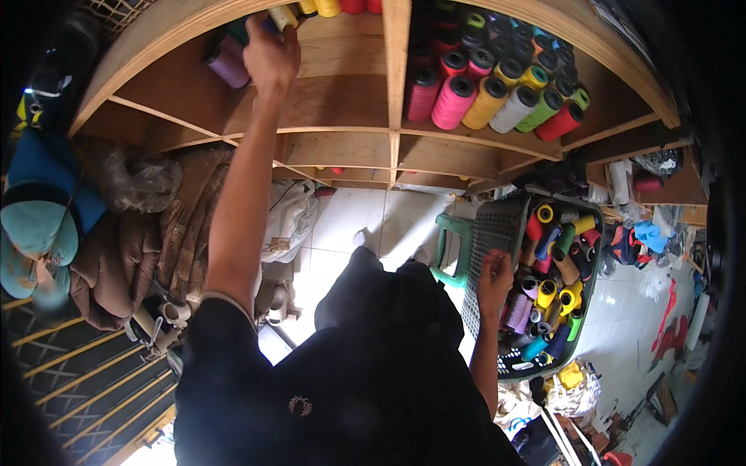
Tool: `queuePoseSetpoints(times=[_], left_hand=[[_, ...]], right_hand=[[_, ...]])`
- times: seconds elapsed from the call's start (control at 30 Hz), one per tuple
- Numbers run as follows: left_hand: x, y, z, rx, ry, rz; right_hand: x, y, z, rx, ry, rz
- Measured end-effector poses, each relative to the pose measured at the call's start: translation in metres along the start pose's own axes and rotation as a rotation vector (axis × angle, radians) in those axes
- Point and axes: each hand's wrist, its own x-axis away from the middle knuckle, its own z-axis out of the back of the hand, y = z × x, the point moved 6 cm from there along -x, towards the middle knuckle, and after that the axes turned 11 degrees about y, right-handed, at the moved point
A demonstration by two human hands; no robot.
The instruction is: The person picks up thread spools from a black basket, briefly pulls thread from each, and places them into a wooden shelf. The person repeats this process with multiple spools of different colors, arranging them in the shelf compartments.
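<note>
My left hand point(272, 60) reaches up into the left shelf compartment. Its fingers and thumb close around a dark thread spool point(266, 23), mostly hidden by the hand. Beside the fingers lies a purple thread spool point(227, 65), and a cream one point(283, 17) is close to the thumb. Lower right, my right hand point(495, 272) hovers at the rim of a dark plastic basket point(483, 233), its fingers curled in with nothing visible in them. Thread spools in many colours fill that basket, among them a lilac one point(517, 312) and a yellow one point(547, 293).
Packed spools, including a pink one point(454, 102), stand in the right compartment of the wooden shelf point(395, 70). A green stool point(453, 247) is beside the basket on the white tiled floor point(342, 221). Brown cloth point(124, 260) and caps point(39, 225) are at the left.
</note>
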Motion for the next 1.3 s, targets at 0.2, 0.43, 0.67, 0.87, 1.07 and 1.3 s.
queuePoseSetpoints(times=[0.2,0.43,0.67,0.87,1.07,1.3], left_hand=[[-0.061,-0.046,-0.07,-0.34,-0.046,-0.291],[-0.058,-0.047,-0.079,-0.334,-0.052,-0.38],[-0.035,-0.023,-0.045,-0.542,0.226,-0.764],[0.038,-0.01,0.074,0.361,0.174,-0.06],[0.112,-0.052,0.152,0.357,0.069,0.311],[0.106,-0.062,0.192,0.484,0.019,0.506]], right_hand=[[0.019,-0.021,-0.015,-0.004,-0.017,0.048],[0.049,-0.069,-0.042,-0.002,-0.175,0.192],[0.064,-0.195,-0.114,-0.163,-0.515,0.481],[0.008,-0.315,-0.224,-0.631,-0.43,0.469],[-0.094,-0.433,-0.414,-0.313,-0.173,0.947],[-0.108,-0.449,-0.491,-0.166,-0.275,0.859]])
